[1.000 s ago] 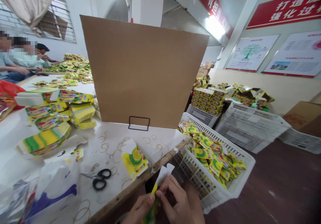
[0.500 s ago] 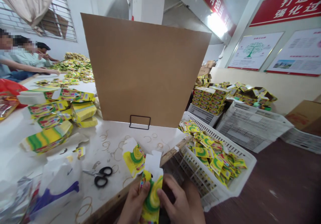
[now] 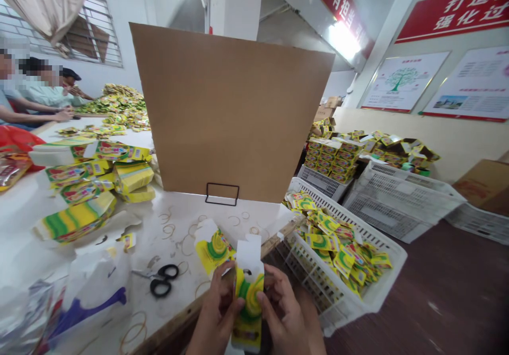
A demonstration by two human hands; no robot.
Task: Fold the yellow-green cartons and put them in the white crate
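Note:
A small yellow-green carton (image 3: 250, 296) stands upright between my hands at the table's near edge, its white top flap raised. My left hand (image 3: 217, 307) grips its left side, thumb on the front. My right hand (image 3: 282, 304) holds the right side, with the thumb against the printed face. Just behind lies another yellow carton (image 3: 212, 246), flat on the table, partly hidden by the held one. Black-handled scissors (image 3: 161, 280) rest to the left.
A large cardboard panel (image 3: 234, 116) stands behind on a black wire holder (image 3: 221, 194). Stacked flat cartons (image 3: 79, 174) lie left. A white crate (image 3: 387, 291) of cartons sits right, below the wooden table edge (image 3: 178, 318). People sit far left.
The held carton has moved slightly right and up and turned more upright. My left hand has shifted up along its side. A person's arm at far left has drawn back.

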